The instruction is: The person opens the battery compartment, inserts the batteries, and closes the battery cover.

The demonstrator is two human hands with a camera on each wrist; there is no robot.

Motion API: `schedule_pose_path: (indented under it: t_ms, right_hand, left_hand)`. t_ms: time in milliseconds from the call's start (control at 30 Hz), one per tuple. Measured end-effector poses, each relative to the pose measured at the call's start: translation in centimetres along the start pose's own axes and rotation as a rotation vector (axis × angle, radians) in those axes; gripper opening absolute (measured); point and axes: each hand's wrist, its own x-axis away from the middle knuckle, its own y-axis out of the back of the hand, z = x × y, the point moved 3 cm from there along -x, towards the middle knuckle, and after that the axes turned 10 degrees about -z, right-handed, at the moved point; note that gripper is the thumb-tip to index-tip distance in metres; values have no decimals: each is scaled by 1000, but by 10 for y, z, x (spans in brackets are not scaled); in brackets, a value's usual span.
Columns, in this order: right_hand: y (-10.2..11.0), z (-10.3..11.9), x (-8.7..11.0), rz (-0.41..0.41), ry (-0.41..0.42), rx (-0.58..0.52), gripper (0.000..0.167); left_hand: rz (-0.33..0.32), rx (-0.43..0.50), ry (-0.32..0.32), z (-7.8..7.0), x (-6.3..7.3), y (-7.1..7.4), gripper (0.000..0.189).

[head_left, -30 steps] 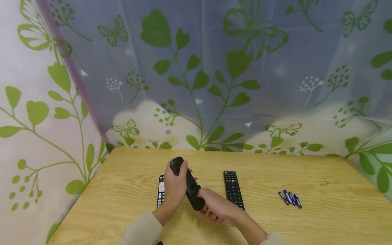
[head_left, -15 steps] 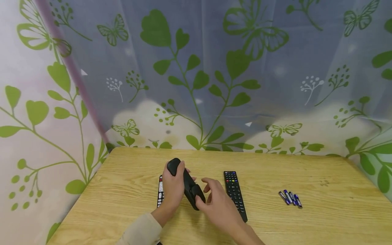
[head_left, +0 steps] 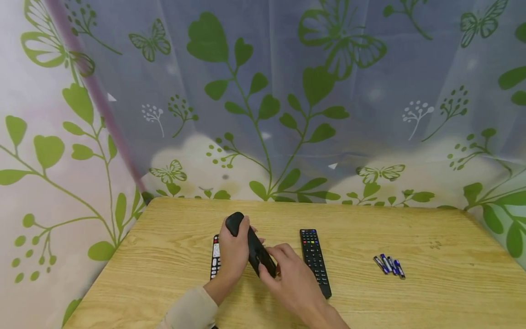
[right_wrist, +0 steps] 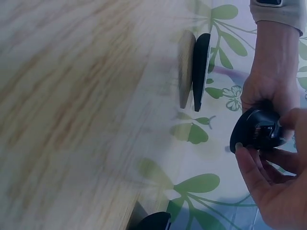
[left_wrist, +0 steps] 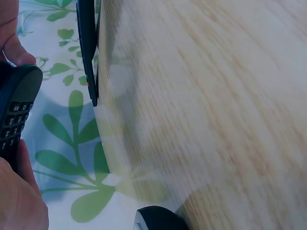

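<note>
My left hand [head_left: 234,253] grips a black remote control [head_left: 256,249] around its middle, tilted above the table with its back toward me. At the remote's lower end, my right hand [head_left: 293,281] pinches it between thumb and fingers. In the right wrist view, the remote's open battery compartment [right_wrist: 261,132] shows metal contacts inside. Its button side [left_wrist: 17,117] appears in the left wrist view. Whether a loose battery cover lies under my right fingers I cannot tell.
To the right of my hands lies another black remote [head_left: 314,260] with coloured buttons. A remote with white buttons [head_left: 215,260] is partly hidden behind my left hand. Several small batteries [head_left: 389,266] lie farther right on the wooden table [head_left: 431,297]. Patterned fabric [head_left: 263,114] hangs behind.
My right hand has shifted its grip on the remote's lower end. A rounded black piece that stood raised there half a second ago no longer stands out. My left hand keeps its hold.
</note>
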Motion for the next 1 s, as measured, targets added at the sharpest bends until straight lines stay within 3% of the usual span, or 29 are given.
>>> schedule_pose_path:
  t_ms: [333, 500, 733, 1000]
  right_hand:
    - [2, -2, 0, -7, 29, -36, 34]
    - [4, -5, -2, -17, -19, -93, 37]
    - [4, -11, -1, 45, -157, -193, 47]
    - [14, -17, -3, 100, -209, -255, 32]
  left_hand:
    - [9, -1, 1, 0, 1, -3, 35]
    - [2, 8, -6, -1, 0, -4, 35]
    - [-6, -1, 7, 1, 1, -3, 34]
    - [-7, -29, 15, -1, 3, -2, 33]
